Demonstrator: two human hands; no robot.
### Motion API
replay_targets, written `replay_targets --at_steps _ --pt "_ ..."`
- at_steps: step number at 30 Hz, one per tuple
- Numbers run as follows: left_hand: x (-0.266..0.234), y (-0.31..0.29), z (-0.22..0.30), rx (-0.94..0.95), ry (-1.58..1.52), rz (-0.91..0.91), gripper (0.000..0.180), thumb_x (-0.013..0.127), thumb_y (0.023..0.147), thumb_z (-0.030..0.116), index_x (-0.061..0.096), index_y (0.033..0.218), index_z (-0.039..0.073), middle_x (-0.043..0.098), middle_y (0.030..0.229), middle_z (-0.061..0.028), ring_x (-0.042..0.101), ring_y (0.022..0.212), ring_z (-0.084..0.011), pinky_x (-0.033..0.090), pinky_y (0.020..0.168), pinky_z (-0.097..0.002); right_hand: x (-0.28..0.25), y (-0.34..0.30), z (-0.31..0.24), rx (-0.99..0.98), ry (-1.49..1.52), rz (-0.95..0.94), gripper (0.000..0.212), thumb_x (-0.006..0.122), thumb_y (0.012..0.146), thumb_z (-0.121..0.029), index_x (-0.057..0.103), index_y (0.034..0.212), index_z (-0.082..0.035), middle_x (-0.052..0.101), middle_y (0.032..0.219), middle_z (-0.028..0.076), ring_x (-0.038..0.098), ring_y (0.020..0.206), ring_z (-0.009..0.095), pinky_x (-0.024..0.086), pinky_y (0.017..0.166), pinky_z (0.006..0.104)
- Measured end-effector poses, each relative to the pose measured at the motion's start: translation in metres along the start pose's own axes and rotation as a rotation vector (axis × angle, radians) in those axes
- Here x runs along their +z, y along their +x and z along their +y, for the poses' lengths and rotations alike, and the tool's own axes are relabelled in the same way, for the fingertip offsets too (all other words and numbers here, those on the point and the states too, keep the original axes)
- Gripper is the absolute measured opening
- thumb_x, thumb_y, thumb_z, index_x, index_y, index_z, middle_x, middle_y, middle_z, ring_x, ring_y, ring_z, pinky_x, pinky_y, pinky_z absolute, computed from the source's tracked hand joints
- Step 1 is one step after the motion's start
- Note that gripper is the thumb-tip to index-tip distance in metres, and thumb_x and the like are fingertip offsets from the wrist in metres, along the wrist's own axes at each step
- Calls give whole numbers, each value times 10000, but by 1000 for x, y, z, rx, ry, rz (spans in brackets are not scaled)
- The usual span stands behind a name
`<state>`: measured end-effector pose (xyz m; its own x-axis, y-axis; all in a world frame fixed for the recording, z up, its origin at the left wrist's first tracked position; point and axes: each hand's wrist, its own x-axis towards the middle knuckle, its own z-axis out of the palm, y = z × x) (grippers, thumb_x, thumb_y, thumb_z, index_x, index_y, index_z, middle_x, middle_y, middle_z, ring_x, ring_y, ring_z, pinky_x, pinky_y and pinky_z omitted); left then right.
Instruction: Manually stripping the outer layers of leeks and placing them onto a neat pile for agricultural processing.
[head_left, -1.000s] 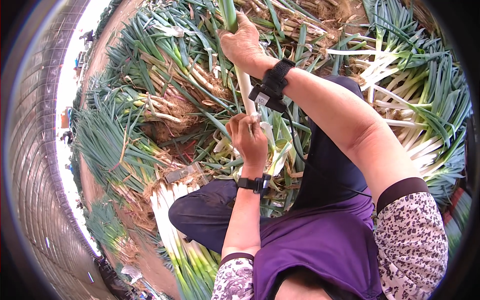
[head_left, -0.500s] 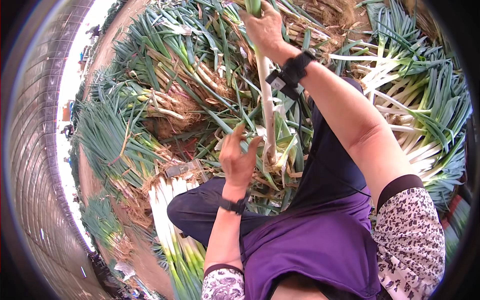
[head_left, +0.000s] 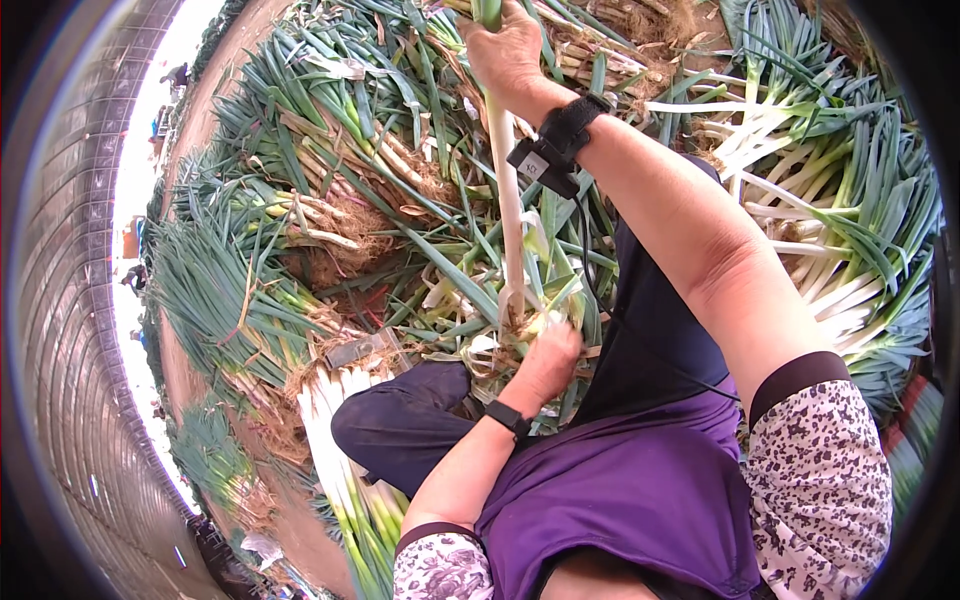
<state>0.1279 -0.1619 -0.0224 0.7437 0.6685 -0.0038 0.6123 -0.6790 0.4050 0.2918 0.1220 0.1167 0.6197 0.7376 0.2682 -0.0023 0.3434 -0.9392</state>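
My right hand (head_left: pixel 507 58) is wrapped round the green upper part of a long green onion (head_left: pixel 508 190), at the top of the view. The onion hangs nearly upright, its white shaft ending in a rooty base above a heap of stripped leaves (head_left: pixel 470 310). Close to that base, on its right side, my left hand (head_left: pixel 552 362) is closed. A pale strip of outer leaf shows at its fingertips; the fingers themselves are partly hidden.
Untrimmed green onions with dirty roots (head_left: pixel 350 225) lie piled ahead and left. Cleaned white onions (head_left: pixel 840 300) are heaped at the right. Another cleaned bundle (head_left: pixel 330 420) lies beside my left knee (head_left: pixel 400 415), with a flat grey piece (head_left: pixel 362 348) near its white ends.
My left hand has moved right and down to the onion's base and closed. My right hand, still holding the onion, has shifted slightly left.
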Motion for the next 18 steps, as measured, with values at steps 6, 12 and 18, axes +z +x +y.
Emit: replay_targets --at_steps 6,12,18 --pt "-89 19 6 -375 -359 314 135 611 835 78 641 933 -9 658 756 -163 648 715 -281 501 670 -339 -9 1 -9 264 250 -136 159 568 863 -83 607 1009 -34 590 704 48 545 557 158 434 501 299" --pt "-114 68 -41 -426 -1177 471 215 579 917 113 649 1095 16 668 1031 -80 606 929 -144 476 798 -265 -22 8 -24 646 530 -367 96 511 903 -112 537 989 -77 544 676 54 510 513 152 406 430 303" --pt "-89 56 -43 -390 -1598 197 335 551 950 197 578 1162 -60 660 1037 -130 630 947 -172 483 872 -283 -31 12 -14 921 1105 -758 227 483 958 -336 497 1028 -120 460 699 41 428 563 168 400 513 331"
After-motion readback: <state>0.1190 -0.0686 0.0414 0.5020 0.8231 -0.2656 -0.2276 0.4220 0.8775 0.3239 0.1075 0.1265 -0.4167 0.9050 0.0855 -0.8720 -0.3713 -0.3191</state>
